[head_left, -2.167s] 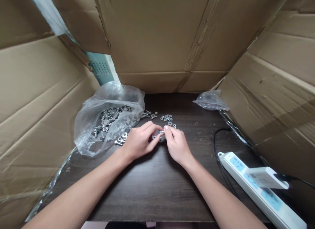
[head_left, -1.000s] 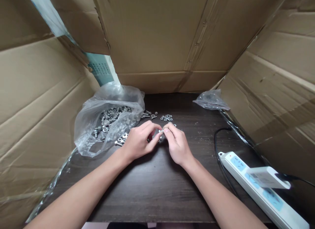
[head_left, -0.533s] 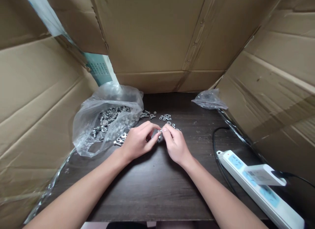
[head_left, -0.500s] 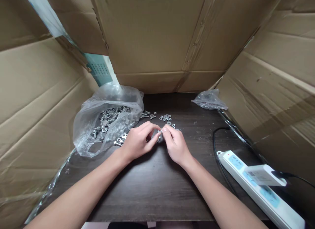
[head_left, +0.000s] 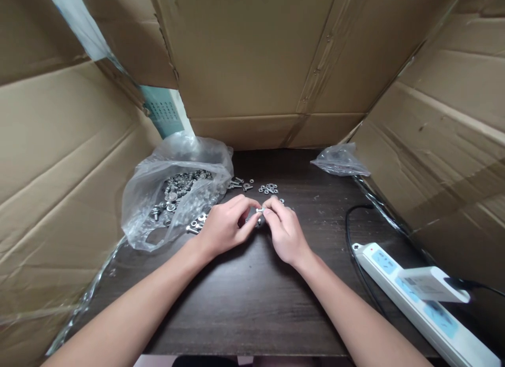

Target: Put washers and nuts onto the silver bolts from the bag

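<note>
A small silvery bolt (head_left: 259, 210) lies level between the fingertips of both hands, a little above the table. My left hand (head_left: 226, 225) pinches its left end between thumb and forefinger. The thumb and forefinger of my right hand (head_left: 286, 230) are closed on the right end. Whether a nut or washer sits under those fingertips is hidden. Just below the fingers, more small metal parts (head_left: 259, 222) show in part on the table. Several bolts and nuts (head_left: 194, 227) lie beside my left hand, partly covered by it.
A clear plastic bag (head_left: 136, 199) full of bolts and washers lies open at the left. Nuts and washers (head_left: 269, 189) are scattered beyond my hands. A small plastic bag (head_left: 339, 161) and a white power strip (head_left: 394, 283) are at the right. Cardboard walls (head_left: 252, 51) surround the dark table (head_left: 244, 304).
The view has shifted slightly, so everything appears a little farther right. My right fingertips have changed their pinch, and more of the bolt shows between the hands.
</note>
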Available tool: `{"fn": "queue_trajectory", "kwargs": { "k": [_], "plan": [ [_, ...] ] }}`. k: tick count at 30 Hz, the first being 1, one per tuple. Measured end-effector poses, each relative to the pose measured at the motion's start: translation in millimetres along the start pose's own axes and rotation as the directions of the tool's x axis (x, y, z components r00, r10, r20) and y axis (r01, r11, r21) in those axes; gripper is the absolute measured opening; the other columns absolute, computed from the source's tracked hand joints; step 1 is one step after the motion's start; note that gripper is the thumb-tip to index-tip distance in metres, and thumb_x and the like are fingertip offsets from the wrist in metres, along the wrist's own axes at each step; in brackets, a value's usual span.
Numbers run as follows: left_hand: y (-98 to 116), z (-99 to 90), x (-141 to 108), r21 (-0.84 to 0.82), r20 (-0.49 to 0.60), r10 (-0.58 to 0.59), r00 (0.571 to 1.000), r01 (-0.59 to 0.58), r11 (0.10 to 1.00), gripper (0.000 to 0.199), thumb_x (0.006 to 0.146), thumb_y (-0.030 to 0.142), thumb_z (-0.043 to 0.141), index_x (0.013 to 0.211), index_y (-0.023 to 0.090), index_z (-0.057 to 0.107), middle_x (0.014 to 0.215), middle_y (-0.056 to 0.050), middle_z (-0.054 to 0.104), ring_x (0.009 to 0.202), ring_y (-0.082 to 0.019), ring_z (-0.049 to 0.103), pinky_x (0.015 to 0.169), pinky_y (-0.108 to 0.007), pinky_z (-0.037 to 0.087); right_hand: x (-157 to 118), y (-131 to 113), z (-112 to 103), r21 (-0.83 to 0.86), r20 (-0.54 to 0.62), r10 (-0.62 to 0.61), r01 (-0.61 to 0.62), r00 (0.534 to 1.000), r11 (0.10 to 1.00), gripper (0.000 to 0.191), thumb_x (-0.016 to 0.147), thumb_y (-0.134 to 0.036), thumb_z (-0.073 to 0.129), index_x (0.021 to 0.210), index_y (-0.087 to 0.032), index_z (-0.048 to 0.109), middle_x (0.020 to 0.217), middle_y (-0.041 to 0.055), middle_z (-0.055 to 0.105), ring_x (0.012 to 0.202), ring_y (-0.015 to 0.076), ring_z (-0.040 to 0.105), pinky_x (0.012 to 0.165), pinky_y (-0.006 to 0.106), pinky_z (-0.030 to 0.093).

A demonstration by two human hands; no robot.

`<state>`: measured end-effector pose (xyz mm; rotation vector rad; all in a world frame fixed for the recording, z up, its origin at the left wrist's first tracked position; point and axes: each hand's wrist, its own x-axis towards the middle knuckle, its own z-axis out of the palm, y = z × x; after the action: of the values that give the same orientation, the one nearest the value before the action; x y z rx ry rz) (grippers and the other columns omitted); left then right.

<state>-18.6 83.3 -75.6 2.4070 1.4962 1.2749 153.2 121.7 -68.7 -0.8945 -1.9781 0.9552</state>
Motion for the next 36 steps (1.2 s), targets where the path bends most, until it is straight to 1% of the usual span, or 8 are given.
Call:
{"fn": "queue_trajectory", "kwargs": {
  "k": [4, 9, 11, 19, 22, 25, 29, 36],
  "plan": [
    [0.5, 0.3, -0.1, -0.004, -0.006, 0.013, 1.000, -0.013, 1.000, 0.014, 0.096, 0.023, 0.057, 0.105, 0.014, 0.063, 0.072, 0.002, 0.051, 0.064, -0.010, 0.048, 0.060, -0.024, 0.039, 1.0, 0.4, 0.8, -0.002, 0.002, -0.001, 0.001, 1.000, 1.000, 0.029, 0.100, -0.030, 0.038, 0.074, -0.018, 0.046, 0.065, -0.0022, 0.044, 0.061, 0.0118, 0.040, 0.061, 0.027, 0.031],
    [0.3, 0.6, -0.2, -0.001, 0.007, 0.011, 1.000, -0.011, 1.000, 0.013, 0.096, 0.023, 0.057, 0.105, 0.015, 0.063, 0.074, 0.001, 0.052, 0.064, -0.010, 0.048, 0.060, -0.024, 0.039, 1.4, 2.6, 1.9, -0.040, -0.001, 0.026, -0.026, 1.000, 0.999, 0.036, 0.101, -0.034, 0.036, 0.069, -0.020, 0.035, 0.060, -0.0033, 0.037, 0.057, 0.0113, 0.034, 0.057, 0.028, 0.027],
    [0.2, 0.6, -0.2, 0.001, 0.009, 0.008, 1.000, -0.008, 1.000, 0.014, 0.096, 0.023, 0.057, 0.105, 0.015, 0.063, 0.074, 0.002, 0.052, 0.064, -0.010, 0.048, 0.060, -0.025, 0.039, 0.9, 2.8, 2.0, -0.049, -0.002, 0.037, -0.037, 0.999, 0.998, 0.037, 0.102, -0.035, 0.035, 0.068, -0.020, 0.034, 0.061, -0.0031, 0.037, 0.057, 0.0113, 0.035, 0.057, 0.028, 0.027],
    [0.4, -0.4, -0.2, 0.009, 0.015, -0.007, 1.000, 0.007, 1.000, 0.014, 0.097, 0.026, 0.057, 0.103, 0.016, 0.063, 0.073, 0.002, 0.053, 0.064, -0.010, 0.049, 0.060, -0.025, 0.039, -1.0, 1.7, 0.8, -0.025, 0.008, 0.052, -0.052, 0.999, 0.998, 0.036, 0.102, -0.036, 0.035, 0.070, -0.019, 0.039, 0.063, -0.0024, 0.041, 0.060, 0.0122, 0.038, 0.060, 0.028, 0.029],
    [0.3, 0.3, 0.0, 0.013, 0.019, -0.008, 1.000, 0.008, 1.000, 0.014, 0.097, 0.026, 0.056, 0.104, 0.016, 0.063, 0.073, 0.002, 0.053, 0.064, -0.010, 0.049, 0.059, -0.025, 0.039, -0.5, 1.8, 0.3, -0.016, -0.006, 0.045, -0.045, 0.999, 0.999, 0.029, 0.100, -0.032, 0.038, 0.075, -0.019, 0.044, 0.067, -0.0018, 0.045, 0.064, 0.0130, 0.041, 0.063, 0.028, 0.031],
    [0.1, 0.8, -0.3, 0.015, 0.028, -0.009, 1.000, 0.008, 1.000, 0.014, 0.097, 0.026, 0.056, 0.104, 0.016, 0.063, 0.074, 0.001, 0.053, 0.064, -0.010, 0.049, 0.060, -0.025, 0.039, 0.4, 1.5, -0.3, -0.018, -0.018, 0.026, -0.026, 0.999, 0.999, 0.024, 0.098, -0.029, 0.040, 0.077, -0.019, 0.044, 0.070, -0.0009, 0.048, 0.067, 0.0135, 0.043, 0.065, 0.028, 0.033],
    [-0.5, 1.0, -0.7, 0.023, 0.032, 0.004, 0.999, -0.004, 1.000, 0.015, 0.097, 0.025, 0.055, 0.105, 0.015, 0.063, 0.074, 0.001, 0.053, 0.065, -0.011, 0.049, 0.060, -0.025, 0.039, 1.3, 0.8, -0.9, -0.031, -0.009, -0.002, 0.001, 1.000, 1.000, 0.024, 0.098, -0.028, 0.040, 0.077, -0.019, 0.046, 0.070, -0.0004, 0.049, 0.066, 0.0138, 0.044, 0.065, 0.028, 0.033],
    [-0.8, 0.6, -1.2, 0.030, 0.038, 0.008, 0.999, -0.009, 1.000, 0.014, 0.098, 0.025, 0.055, 0.105, 0.015, 0.062, 0.075, 0.001, 0.054, 0.065, -0.011, 0.049, 0.061, -0.025, 0.040, 2.5, 1.3, 0.1, -0.057, 0.000, 0.000, 0.000, 1.000, 0.998, 0.028, 0.100, -0.029, 0.038, 0.075, -0.019, 0.046, 0.067, -0.0005, 0.048, 0.063, 0.0136, 0.044, 0.063, 0.028, 0.032]
  ]
}}
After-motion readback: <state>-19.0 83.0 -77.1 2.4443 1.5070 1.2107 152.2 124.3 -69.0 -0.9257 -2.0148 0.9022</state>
